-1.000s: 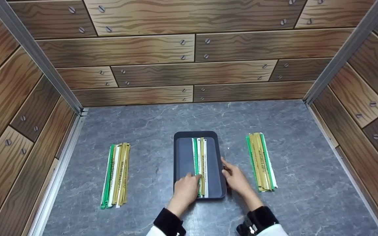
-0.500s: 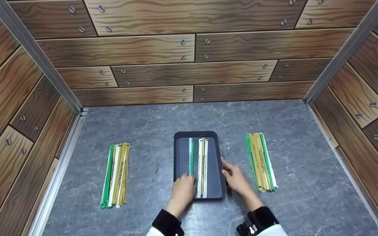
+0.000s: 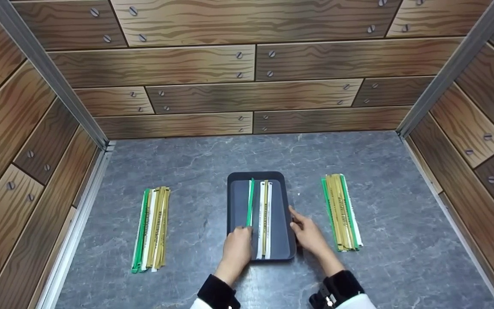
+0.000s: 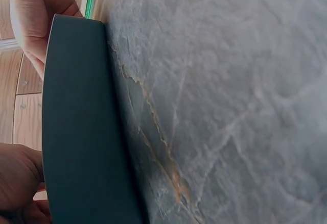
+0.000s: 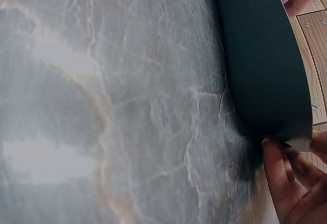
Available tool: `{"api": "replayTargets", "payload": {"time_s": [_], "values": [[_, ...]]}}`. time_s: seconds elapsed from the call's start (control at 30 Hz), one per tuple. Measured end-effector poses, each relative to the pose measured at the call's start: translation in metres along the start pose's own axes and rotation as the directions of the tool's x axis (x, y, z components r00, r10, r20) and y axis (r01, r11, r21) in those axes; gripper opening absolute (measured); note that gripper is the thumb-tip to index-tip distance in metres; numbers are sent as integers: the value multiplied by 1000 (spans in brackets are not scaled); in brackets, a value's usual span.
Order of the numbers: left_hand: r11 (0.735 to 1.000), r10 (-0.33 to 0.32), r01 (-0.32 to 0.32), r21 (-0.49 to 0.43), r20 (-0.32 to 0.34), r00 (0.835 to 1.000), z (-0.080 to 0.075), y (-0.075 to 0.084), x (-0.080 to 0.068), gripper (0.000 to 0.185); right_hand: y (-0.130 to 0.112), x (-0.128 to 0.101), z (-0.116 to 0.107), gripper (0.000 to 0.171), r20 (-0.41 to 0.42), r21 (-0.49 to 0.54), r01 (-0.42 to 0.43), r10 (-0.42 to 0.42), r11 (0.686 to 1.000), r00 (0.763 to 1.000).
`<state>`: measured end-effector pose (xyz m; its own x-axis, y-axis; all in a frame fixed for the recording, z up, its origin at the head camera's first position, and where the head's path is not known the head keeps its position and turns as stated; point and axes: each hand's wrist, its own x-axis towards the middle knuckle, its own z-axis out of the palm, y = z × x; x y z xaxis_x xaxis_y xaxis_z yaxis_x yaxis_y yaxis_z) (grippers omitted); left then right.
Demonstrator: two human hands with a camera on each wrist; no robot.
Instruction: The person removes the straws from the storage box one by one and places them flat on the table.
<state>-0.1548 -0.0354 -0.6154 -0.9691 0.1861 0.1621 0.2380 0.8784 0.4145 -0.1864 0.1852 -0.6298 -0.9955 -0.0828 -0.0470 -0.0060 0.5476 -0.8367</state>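
Observation:
In the head view a shallow dark grey tray [image 3: 237, 201] lies upright on the table. The left hand [image 3: 237, 249] reaches over its near left part and pinches the near end of a long thin green wrapped stick [image 3: 250, 201], its fingertips hidden. A white strip shows along that stick's left side. Just right of it lie two white sticks and a gold stick [image 3: 265, 214] in the tray. The right hand [image 3: 310, 237] holds the tray's right edge. In the right wrist view the right hand [image 5: 299, 185] has fingers under and beside the tray's near corner.
On the grey marbled table [image 3: 195, 167], a bundle of green, white and gold sticks [image 3: 150, 229] lies left of the tray. A similar bundle [image 3: 341, 212] lies to its right. Wood-patterned walls [image 3: 253, 94] enclose the back and sides.
The left hand has moved a little left within the tray, drawing the green stick away from the white and gold ones. The stick now tilts slightly. The right hand has stayed at the tray.

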Motion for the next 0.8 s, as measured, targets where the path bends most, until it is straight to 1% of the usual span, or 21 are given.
{"api": "replayTargets", "payload": {"time_s": [0.17,0.33,0.4,0.5,0.57,0.63,0.73,0.8], "values": [[1000,-14,14,-14,1,1000,-4,2,1,13,0,0,0,50,-2,2,4,-4,1000,1000],[998,-5,4,-59,-11,1000,-11,0,0,20,0,0,0,51,-1,10,4,-4,1000,1000],[996,4,-7,-86,-34,999,-15,-1,-1,24,0,0,0,51,1,17,2,-2,1000,1000],[991,6,-20,-130,-105,994,-21,-5,-2,25,0,0,0,51,6,30,-8,7,1000,1000],[986,0,-30,-163,-177,984,-25,-9,-3,27,0,0,0,51,7,32,-13,13,999,1000],[980,-10,-41,-195,-254,967,-28,-14,-3,29,0,0,0,51,8,28,-17,17,999,1000],[973,-33,-47,-226,-340,940,-36,-24,-6,35,-1,0,0,51,13,13,-22,22,1000,1000],[966,-61,-38,-254,-371,927,-41,-33,-8,39,-1,0,-1,51,16,5,-28,28,1000,999]]}}
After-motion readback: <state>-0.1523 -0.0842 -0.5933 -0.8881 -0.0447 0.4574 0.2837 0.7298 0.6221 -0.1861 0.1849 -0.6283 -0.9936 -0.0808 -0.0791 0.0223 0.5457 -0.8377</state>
